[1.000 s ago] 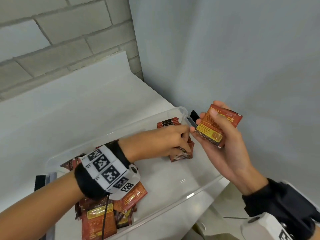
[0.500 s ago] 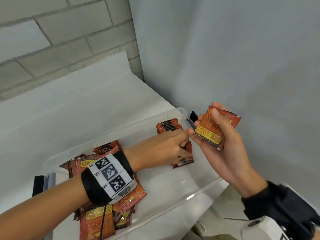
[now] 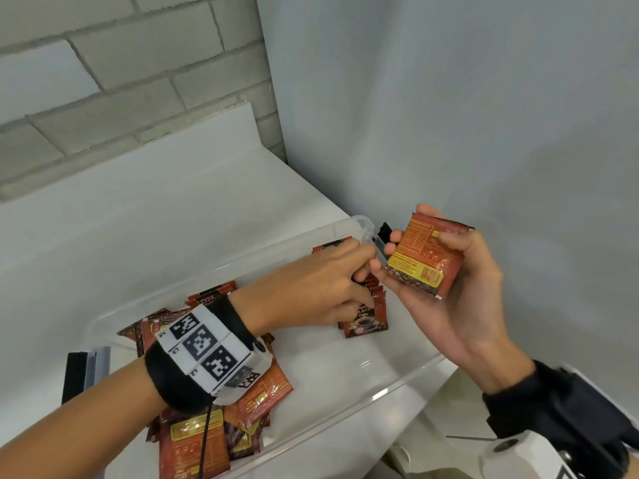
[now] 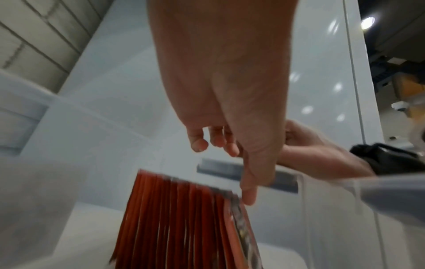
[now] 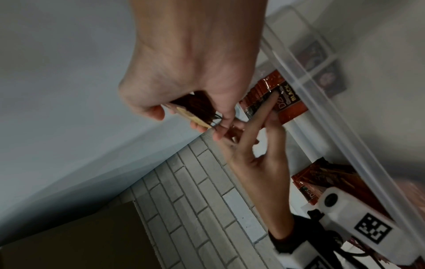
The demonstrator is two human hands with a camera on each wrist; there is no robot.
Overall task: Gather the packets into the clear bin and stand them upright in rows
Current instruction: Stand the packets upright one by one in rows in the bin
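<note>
— What's printed on the packets?
— "BLACK Coffee" on the upright row (image 3: 364, 314) in the clear bin (image 3: 397, 378).
— And the hands?
— The right hand (image 3: 446, 292) clasps a stack of packets (image 3: 427, 259) above the bin's corner. The left hand (image 3: 311, 292) reaches them; whether it pinches one, I cannot tell.

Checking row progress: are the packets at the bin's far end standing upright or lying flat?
Upright, slightly leaning: the row of packets shows its top edges side by side in the clear bin, the left hand touching it.
</note>
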